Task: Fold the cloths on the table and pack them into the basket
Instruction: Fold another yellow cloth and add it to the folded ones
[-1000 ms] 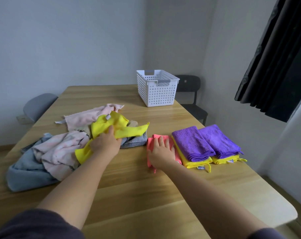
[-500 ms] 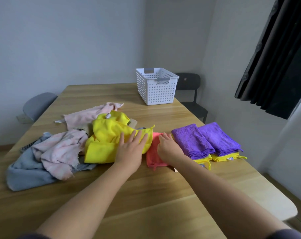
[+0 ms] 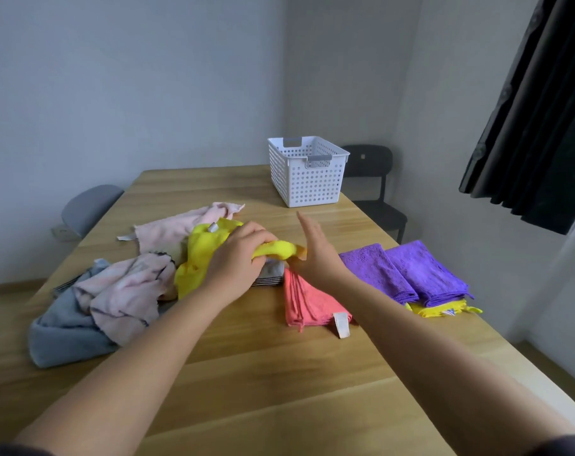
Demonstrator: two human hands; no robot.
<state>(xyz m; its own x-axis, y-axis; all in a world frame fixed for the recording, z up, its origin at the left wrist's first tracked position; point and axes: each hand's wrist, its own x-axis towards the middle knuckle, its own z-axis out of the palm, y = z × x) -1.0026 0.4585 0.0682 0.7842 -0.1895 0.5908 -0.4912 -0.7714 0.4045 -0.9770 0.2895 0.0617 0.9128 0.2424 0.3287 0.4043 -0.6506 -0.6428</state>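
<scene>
A loose yellow cloth [image 3: 198, 255] lies mid-table. My left hand [image 3: 238, 258] grips a bunched end of it, lifted a little off the table. My right hand [image 3: 315, 255] is beside that end, fingers straight and pointing up; its thumb side meets the cloth tip, contact unclear. A folded coral cloth [image 3: 309, 304] with a white tag lies below my right hand. Two folded purple cloths [image 3: 407, 271] sit on folded yellow ones [image 3: 440, 309] at the right. The white perforated basket [image 3: 307, 179] stands at the far end.
A heap of unfolded pink [image 3: 131, 291] and grey-blue [image 3: 65, 334] cloths sits at the left, another pink cloth [image 3: 180, 225] behind it. A grey striped cloth [image 3: 269, 274] peeks from under my left hand. Chairs stand at the far left [image 3: 91, 205] and far right [image 3: 375, 185].
My left hand went from pressing flat on the yellow cloth to gripping and lifting its end. My right hand left the coral cloth and rose with fingers straight.
</scene>
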